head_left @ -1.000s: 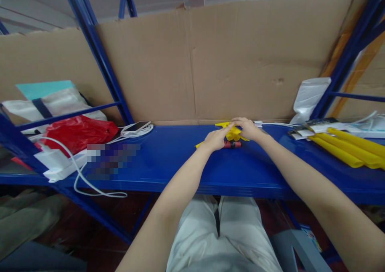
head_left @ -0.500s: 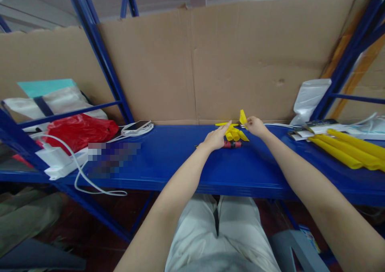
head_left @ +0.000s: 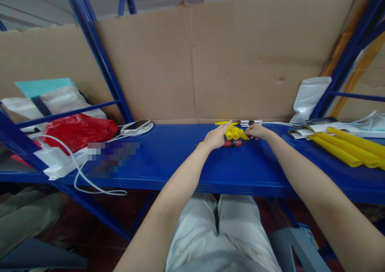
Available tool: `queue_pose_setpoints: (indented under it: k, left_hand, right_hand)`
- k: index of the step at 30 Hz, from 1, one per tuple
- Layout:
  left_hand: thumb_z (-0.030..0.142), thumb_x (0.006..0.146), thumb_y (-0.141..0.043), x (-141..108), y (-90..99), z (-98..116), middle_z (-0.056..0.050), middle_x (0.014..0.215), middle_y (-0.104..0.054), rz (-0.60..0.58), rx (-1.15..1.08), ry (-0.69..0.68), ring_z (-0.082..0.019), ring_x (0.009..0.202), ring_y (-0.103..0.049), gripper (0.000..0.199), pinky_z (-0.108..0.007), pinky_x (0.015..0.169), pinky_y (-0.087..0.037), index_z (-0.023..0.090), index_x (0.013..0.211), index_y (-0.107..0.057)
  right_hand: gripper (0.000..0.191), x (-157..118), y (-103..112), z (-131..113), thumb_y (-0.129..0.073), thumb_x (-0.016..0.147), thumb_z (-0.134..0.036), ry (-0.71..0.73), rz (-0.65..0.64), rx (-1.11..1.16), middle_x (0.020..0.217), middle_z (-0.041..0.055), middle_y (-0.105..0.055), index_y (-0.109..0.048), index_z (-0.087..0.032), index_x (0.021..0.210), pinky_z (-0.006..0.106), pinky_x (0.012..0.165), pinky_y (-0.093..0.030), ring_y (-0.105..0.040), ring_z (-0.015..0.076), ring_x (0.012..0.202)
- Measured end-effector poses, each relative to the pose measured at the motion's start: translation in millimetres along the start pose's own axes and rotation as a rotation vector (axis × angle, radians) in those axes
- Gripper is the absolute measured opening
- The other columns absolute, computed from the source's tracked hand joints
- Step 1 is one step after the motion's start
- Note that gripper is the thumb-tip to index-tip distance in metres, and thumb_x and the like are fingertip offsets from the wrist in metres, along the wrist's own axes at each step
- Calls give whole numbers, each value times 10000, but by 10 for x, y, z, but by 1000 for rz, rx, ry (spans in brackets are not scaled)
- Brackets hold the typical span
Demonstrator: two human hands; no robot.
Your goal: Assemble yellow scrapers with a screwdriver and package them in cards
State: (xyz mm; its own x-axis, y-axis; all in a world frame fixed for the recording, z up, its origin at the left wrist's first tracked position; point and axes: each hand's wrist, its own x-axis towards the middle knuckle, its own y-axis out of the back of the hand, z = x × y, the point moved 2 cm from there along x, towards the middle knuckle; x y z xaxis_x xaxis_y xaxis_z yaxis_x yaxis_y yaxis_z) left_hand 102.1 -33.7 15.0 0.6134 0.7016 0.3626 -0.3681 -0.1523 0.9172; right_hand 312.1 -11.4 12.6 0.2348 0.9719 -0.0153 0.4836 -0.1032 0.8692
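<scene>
My left hand (head_left: 215, 138) reaches over a small bunch of yellow rolled pieces (head_left: 232, 134), its fingers stretched out along their left side. The thumb is hidden from me. At the right end of the bunch my right hand (head_left: 255, 131) pinches a yellow flap (head_left: 243, 134) low against the shelf top. A tool with a red-and-black handle (head_left: 234, 143) lies just in front of the rolls, and my left hand covers part of it. Behind them rest some slim white-and-black pieces (head_left: 250, 122), too small to name.
Long yellow rolls (head_left: 345, 149) lie at the right on the blue shelf (head_left: 177, 167). Further left are a phone (head_left: 137, 124) on coiled white cable, a red plastic bag (head_left: 80, 129) and a white power strip (head_left: 61, 167). A cardboard sheet (head_left: 150, 71) stands along the back.
My right hand has come down and slightly nearer to me, bringing the raised yellow flap down beside the rolls. The white-and-black pieces behind now show. My left hand stays in place.
</scene>
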Motion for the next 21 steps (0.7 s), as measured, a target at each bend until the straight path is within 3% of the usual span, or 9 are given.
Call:
queue_pose_setpoints:
  k: [4, 10, 21]
  left_hand:
    - [24, 800, -455, 3, 1, 3, -32, 1525, -372, 0, -1, 2, -210, 1353, -411, 816, -350, 1047, -421, 275, 1524, -177]
    - [34, 809, -477, 6, 6, 9, -35, 1521, -378, -3, 10, -2, -217, 1341, -430, 833, -364, 1049, -425, 308, 1527, -154]
    - [22, 804, -449, -5, 18, 18, -24, 1522, -379, 1, 0, 3, -209, 1346, -422, 819, -338, 1050, -420, 289, 1525, -170]
  right_hand:
    - [236, 5, -21, -70, -570, 843, -291, 105, -39, -177, 818, 82, -698, -710, -118, 918, 203, 474, -419, -602, 138, 630]
    - [159, -14, -89, -184, -621, 778, -219, 283, 1, -419, 888, 107, -730, -728, -135, 859, 215, 640, -465, -670, 194, 796]
    - [256, -13, -174, -207, -552, 843, -215, 286, 70, -402, 1068, 180, -706, -709, -83, 998, 249, 777, -484, -677, 243, 958]
